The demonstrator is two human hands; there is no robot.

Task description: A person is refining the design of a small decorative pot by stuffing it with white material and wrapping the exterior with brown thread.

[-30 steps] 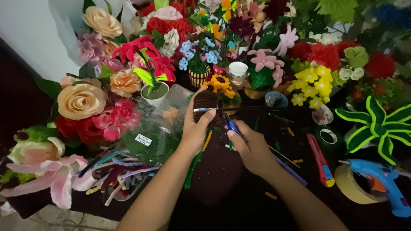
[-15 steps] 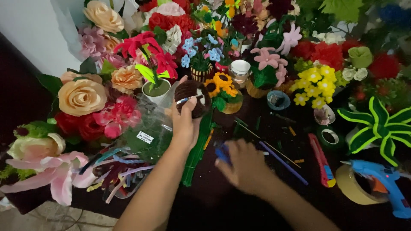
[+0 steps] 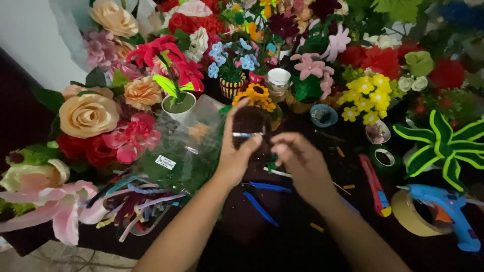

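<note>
On the dark table [image 3: 282, 242], nearest the person's edge, blue-handled pliers [image 3: 262, 199] lie flat between the two forearms, untouched and just below both hands. Toward the left edge, a clear bag of coloured pipe cleaners [image 3: 128, 204] rests beside a clear bag of green material [image 3: 176, 161]. Toward the right edge sit a blue glue gun [image 3: 443, 211], resting against a roll of tan tape [image 3: 413, 214], with a red utility knife [image 3: 374, 184] just left of them. At mid table, the left hand [image 3: 236, 153] is raised, thumb and fingers closed around a dark brown round piece [image 3: 249, 121] that stands above the palm, pinched at its lower edge where a pale band crosses it. The right hand [image 3: 298, 161] hovers just right of the left hand, fingers curled inward toward the brown piece; a small green bit [image 3: 273, 162] shows at its fingertips, and whether the fingers actually pinch it cannot be told. The two hands are close but do not clearly touch. Beyond them, a small yellow sunflower [image 3: 257, 95] stands directly behind the brown piece, with a white pot [image 3: 180, 106] to its left and a cluster of yellow flowers [image 3: 365, 98] to its right. The far edge is banked with artificial roses [image 3: 88, 115].
</note>
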